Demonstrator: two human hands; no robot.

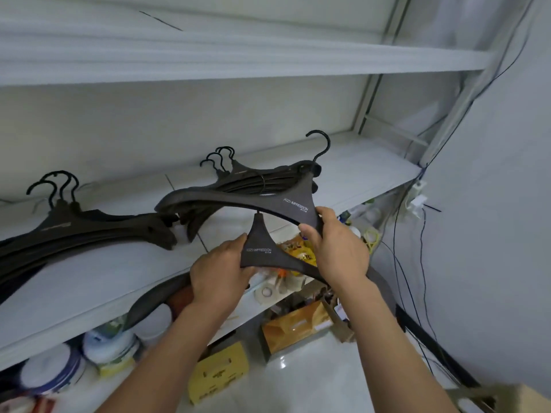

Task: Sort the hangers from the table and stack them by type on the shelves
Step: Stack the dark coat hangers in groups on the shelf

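- Hangers in both your hands, held up in front of the middle shelf (351,171).
- Your left hand (220,272) grips the lower dark hanger (262,248) at its triangular neck; thumb on the front face near the printed logo, fingers (250,274) curled under its lower edge, so pinching it shut.
- One arm of that lower hanger sweeps down-left past your left wrist, the other runs right behind your right forearm.
- Your right hand (337,248) holds the upper dark hanger (238,201) at its neck; thumb pressed on the lower edge, fingers wrapped behind, clamped on it.
- The upper hanger's hook (323,144) points up and to the right; its long arm stretches left over the shelf.
- The lower hanger's top touches the underside of the upper hanger's arm.
- Stack of matching dark hangers (89,231) lies on the left part of the same shelf, hooks up toward the back wall.
- Second pile of dark hangers (238,180) lies mid-shelf just behind the upper hanger, several hooks sticking up.
- Top shelf (268,64) above is white.
- Lower shelf shows through under the hands: tape rolls (267,292), yellow cardboard boxes (220,371), round lidded tubs (110,344) at left.
- Cables (423,263) hang down the right wall.
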